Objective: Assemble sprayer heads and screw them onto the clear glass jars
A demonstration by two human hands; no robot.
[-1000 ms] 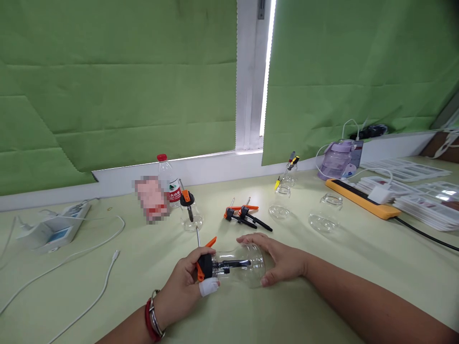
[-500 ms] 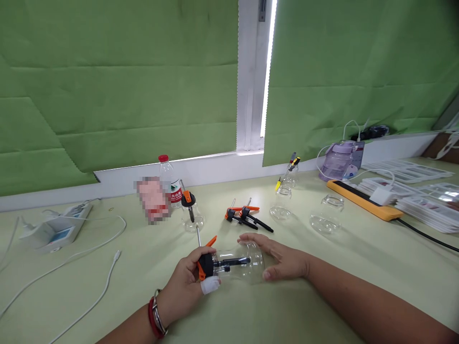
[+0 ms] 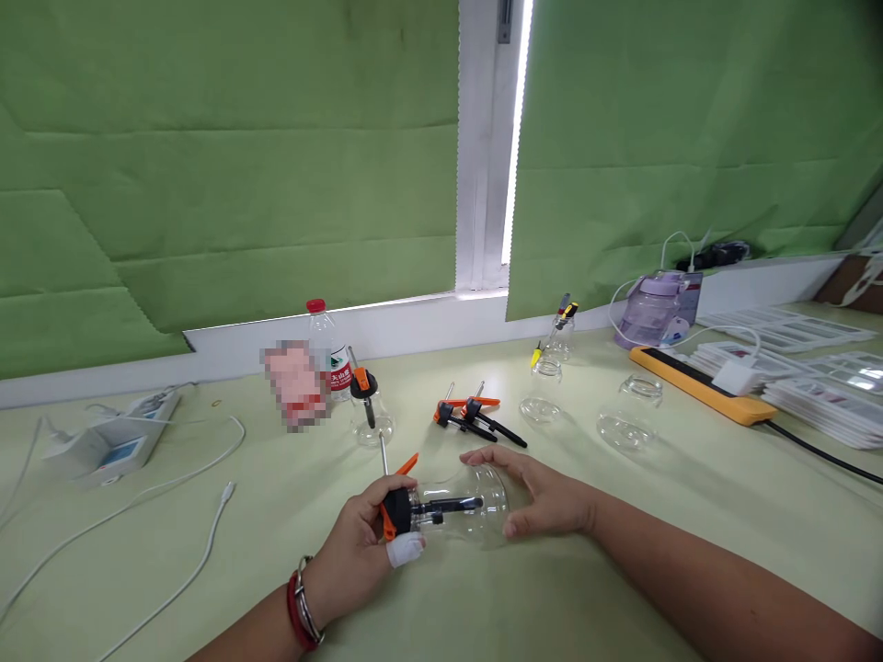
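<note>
A clear glass jar (image 3: 464,526) lies on its side between my hands, its mouth to the left and its base to the right. In the mouth sits a black and orange pump lid (image 3: 397,512), its black tube inside the jar and a metal spout pointing up. My left hand (image 3: 359,542) is wrapped round this lid; its thumb wears a white bandage. My right hand (image 3: 542,496) cups the jar's base, thumb and fingers spread around it. Two similar pump lids (image 3: 447,414) (image 3: 475,411) lie behind the jar.
Behind my left hand stands a jar with a pump lid (image 3: 372,425), near a red-capped bottle (image 3: 336,363). Two lidless jars (image 3: 540,405) (image 3: 629,423) and a jar holding tools (image 3: 560,340) stand right. An orange power strip (image 3: 696,384) and white cables (image 3: 200,565) lie at the sides.
</note>
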